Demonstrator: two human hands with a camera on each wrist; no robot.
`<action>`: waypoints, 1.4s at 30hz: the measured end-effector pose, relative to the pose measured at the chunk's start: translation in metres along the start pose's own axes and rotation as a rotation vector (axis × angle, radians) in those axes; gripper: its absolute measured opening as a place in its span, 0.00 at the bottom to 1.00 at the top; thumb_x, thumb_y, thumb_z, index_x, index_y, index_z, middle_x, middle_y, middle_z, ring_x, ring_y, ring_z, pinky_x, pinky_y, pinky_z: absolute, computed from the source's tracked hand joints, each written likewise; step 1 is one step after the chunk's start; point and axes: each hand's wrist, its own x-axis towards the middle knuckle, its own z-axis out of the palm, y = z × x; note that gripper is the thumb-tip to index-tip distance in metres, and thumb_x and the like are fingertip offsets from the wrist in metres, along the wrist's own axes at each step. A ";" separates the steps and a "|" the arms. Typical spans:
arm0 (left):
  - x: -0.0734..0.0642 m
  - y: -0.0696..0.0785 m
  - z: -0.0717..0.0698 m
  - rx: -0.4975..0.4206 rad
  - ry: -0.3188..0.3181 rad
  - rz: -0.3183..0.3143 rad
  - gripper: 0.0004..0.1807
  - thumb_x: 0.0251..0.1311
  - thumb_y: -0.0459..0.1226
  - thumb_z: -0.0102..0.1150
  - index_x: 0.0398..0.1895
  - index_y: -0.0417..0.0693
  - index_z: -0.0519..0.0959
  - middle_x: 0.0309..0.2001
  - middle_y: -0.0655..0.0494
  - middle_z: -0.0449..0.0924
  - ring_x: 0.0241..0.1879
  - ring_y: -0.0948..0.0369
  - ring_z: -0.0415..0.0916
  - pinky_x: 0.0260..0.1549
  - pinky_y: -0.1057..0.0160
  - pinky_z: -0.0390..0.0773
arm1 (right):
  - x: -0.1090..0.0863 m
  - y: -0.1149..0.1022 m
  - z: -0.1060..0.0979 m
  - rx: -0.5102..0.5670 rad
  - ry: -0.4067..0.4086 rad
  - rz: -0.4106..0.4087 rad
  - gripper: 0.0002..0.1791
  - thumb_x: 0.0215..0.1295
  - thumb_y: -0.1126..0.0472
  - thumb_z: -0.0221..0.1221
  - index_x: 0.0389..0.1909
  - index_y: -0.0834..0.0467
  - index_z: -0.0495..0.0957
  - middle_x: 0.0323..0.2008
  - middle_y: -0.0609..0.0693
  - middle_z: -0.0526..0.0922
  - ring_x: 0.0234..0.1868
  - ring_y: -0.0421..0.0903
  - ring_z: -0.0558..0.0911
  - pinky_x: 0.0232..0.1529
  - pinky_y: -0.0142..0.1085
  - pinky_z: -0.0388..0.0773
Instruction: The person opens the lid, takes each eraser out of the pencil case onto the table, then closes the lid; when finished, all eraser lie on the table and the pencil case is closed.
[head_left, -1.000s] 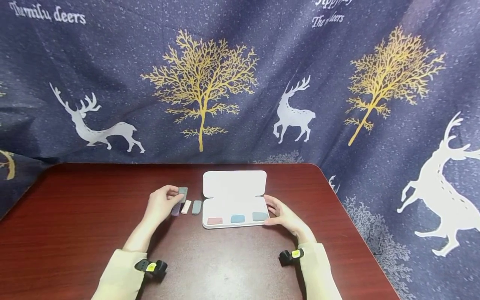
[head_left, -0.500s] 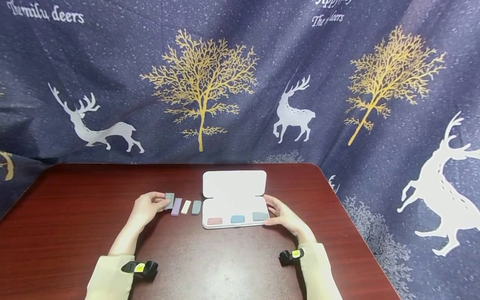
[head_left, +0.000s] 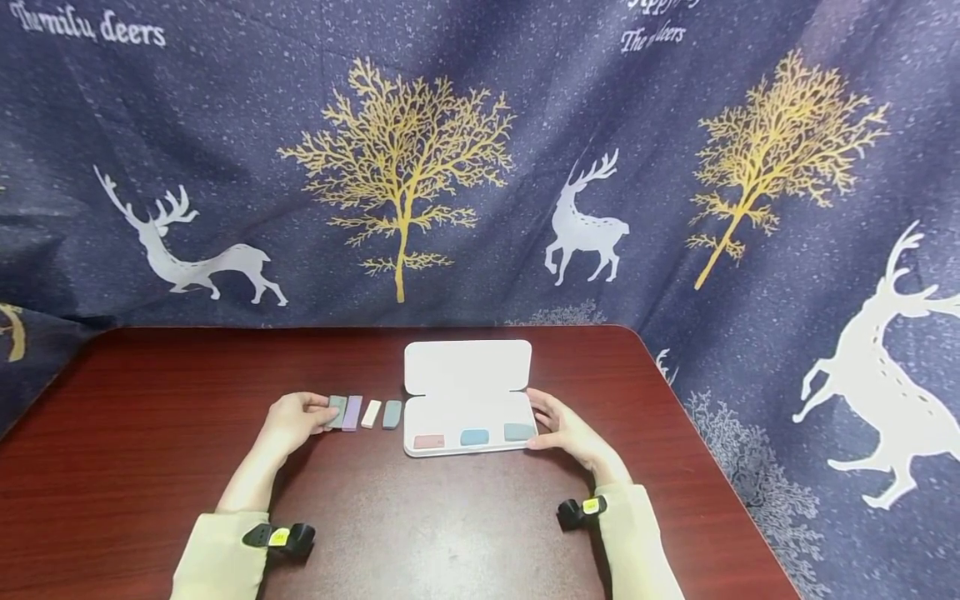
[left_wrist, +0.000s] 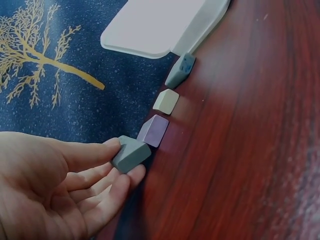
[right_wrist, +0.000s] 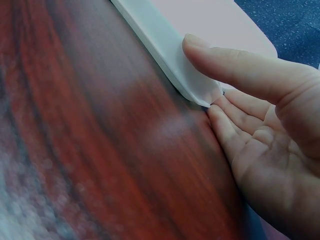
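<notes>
My left hand (head_left: pixel 291 420) pinches a grey-green eraser (left_wrist: pixel 132 155) between thumb and fingers, low at the left end of a row on the table. Beside it lie a purple eraser (head_left: pixel 352 413), a cream eraser (head_left: pixel 371 414) and another grey-green eraser (head_left: pixel 392 415). The white hinged case (head_left: pixel 468 408) stands with its lid raised to the right of the row. Along its front inside are a pink eraser (head_left: pixel 429 442), a blue one (head_left: pixel 475 437) and a grey-green one (head_left: pixel 519 432). My right hand (head_left: pixel 570 437) holds the case's right end, thumb at the front corner.
All of this sits on a dark red wooden table (head_left: pixel 450 517) with rounded far corners. Behind it hangs a dark blue curtain (head_left: pixel 480 283) printed with deer and trees. Black wrist cameras (head_left: pixel 572 515) are strapped over both sleeves.
My left hand has carried the grey-green eraser leftward from above the purple one, then lowered it toward me to the purple eraser's left side. The right hand and case stay put.
</notes>
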 end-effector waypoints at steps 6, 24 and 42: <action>-0.003 0.005 0.000 -0.002 -0.005 -0.036 0.20 0.61 0.32 0.62 0.48 0.20 0.75 0.36 0.34 0.85 0.26 0.63 0.83 0.29 0.65 0.84 | 0.001 0.002 -0.001 -0.007 -0.006 0.021 0.51 0.53 0.73 0.66 0.73 0.72 0.46 0.73 0.72 0.51 0.74 0.67 0.52 0.74 0.55 0.49; -0.007 0.008 -0.001 0.249 0.060 -0.029 0.23 0.59 0.42 0.63 0.46 0.27 0.79 0.30 0.44 0.87 0.26 0.58 0.85 0.33 0.58 0.76 | -0.002 -0.001 0.001 0.019 0.002 0.012 0.51 0.52 0.74 0.66 0.73 0.71 0.47 0.73 0.71 0.51 0.75 0.66 0.52 0.74 0.55 0.47; -0.006 0.005 -0.002 0.273 0.086 -0.016 0.22 0.56 0.39 0.65 0.46 0.27 0.80 0.30 0.43 0.87 0.26 0.59 0.84 0.30 0.61 0.75 | -0.001 0.001 0.001 0.028 0.005 0.000 0.51 0.52 0.74 0.66 0.73 0.71 0.47 0.73 0.71 0.51 0.75 0.64 0.51 0.74 0.53 0.48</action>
